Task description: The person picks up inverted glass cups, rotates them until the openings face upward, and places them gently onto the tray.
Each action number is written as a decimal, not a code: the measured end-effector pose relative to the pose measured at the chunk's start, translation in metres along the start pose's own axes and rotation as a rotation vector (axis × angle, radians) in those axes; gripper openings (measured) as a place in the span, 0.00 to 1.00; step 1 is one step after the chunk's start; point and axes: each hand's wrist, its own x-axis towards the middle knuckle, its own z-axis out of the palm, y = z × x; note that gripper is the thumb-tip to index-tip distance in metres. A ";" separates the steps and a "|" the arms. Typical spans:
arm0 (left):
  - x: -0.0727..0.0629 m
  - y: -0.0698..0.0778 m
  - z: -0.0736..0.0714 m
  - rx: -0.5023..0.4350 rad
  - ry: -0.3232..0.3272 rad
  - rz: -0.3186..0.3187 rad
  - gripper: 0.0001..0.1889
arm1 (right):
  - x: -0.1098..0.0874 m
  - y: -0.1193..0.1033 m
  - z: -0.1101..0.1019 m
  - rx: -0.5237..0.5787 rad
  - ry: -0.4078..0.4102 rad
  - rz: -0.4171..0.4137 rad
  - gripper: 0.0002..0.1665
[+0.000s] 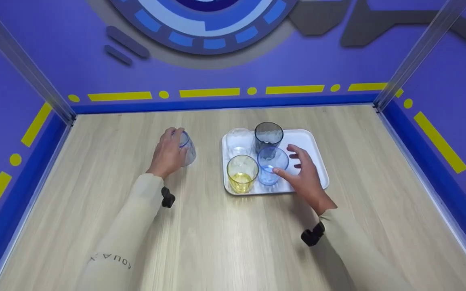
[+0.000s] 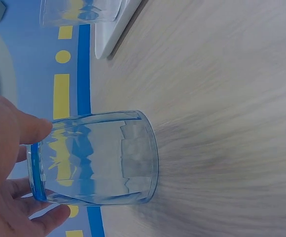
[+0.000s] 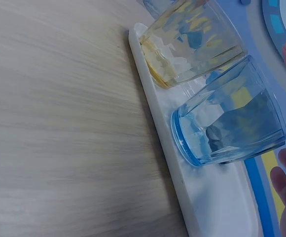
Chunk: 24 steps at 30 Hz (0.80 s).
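My left hand [image 1: 167,151] grips a pale blue drinking glass [image 1: 190,155] left of the tray. This glass is upside down: its thick blue base is up at the fingers and its wide mouth faces the wood tabletop, as the left wrist view shows. My right hand [image 1: 303,178] reaches over the white tray [image 1: 315,165] with thumb and fingers spread on either side of a blue glass [image 3: 227,118]. That glass stands upright at the tray's near side. In the right wrist view the fingertips [image 3: 281,182] are apart from its rim.
Next to the blue glass on the tray stand a yellow-tinted glass [image 1: 242,182] at the front left, a clear glass [image 1: 239,141] behind it, and a dark grey glass [image 1: 268,135] at the back. Blue-purple panels [image 1: 217,76] wall the table's back and sides.
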 end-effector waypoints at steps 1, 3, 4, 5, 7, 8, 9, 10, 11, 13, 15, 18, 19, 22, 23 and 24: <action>0.000 0.000 0.000 0.001 0.002 0.000 0.29 | 0.000 -0.001 -0.001 -0.002 0.000 -0.004 0.47; 0.000 -0.001 -0.001 0.001 0.007 -0.001 0.29 | 0.001 -0.002 -0.001 0.000 0.004 -0.009 0.47; -0.001 -0.001 -0.002 0.000 0.009 0.002 0.30 | 0.001 -0.003 -0.001 0.003 0.006 -0.013 0.47; -0.001 -0.001 -0.002 -0.001 0.009 0.005 0.30 | 0.001 -0.004 -0.002 0.005 0.007 -0.015 0.46; -0.002 0.000 -0.003 -0.005 0.008 0.004 0.30 | 0.002 -0.006 -0.002 0.007 0.010 -0.019 0.46; -0.002 0.000 -0.004 -0.009 0.008 0.003 0.30 | 0.002 -0.007 -0.002 0.006 0.013 -0.018 0.46; -0.002 0.000 -0.005 -0.012 0.008 0.006 0.30 | 0.002 -0.008 -0.003 0.003 0.014 -0.019 0.45; -0.003 0.001 -0.006 -0.014 0.008 0.004 0.30 | 0.002 -0.009 -0.003 -0.002 0.013 -0.022 0.45; -0.004 0.002 -0.007 -0.016 0.007 0.002 0.30 | 0.002 -0.010 -0.003 -0.005 0.014 -0.022 0.45; -0.005 0.003 -0.009 -0.019 0.005 0.001 0.30 | 0.002 -0.012 -0.003 -0.007 0.015 -0.021 0.45; -0.006 0.005 -0.011 -0.019 0.002 0.006 0.30 | 0.002 -0.014 -0.003 -0.010 0.012 -0.020 0.44; -0.008 0.008 -0.014 -0.015 -0.003 0.005 0.30 | 0.001 -0.016 -0.004 -0.005 0.010 -0.021 0.44; -0.009 0.009 -0.015 -0.013 -0.004 0.005 0.30 | 0.001 -0.017 -0.004 -0.001 0.009 -0.019 0.44; -0.012 0.012 -0.018 -0.011 -0.006 0.001 0.31 | 0.001 -0.021 -0.004 0.009 0.006 -0.023 0.44; -0.012 0.013 -0.018 -0.011 -0.004 0.005 0.31 | 0.001 -0.021 -0.004 0.021 0.009 -0.029 0.44; -0.013 0.014 -0.019 -0.013 -0.004 0.009 0.30 | 0.001 -0.022 -0.004 0.029 0.011 -0.037 0.44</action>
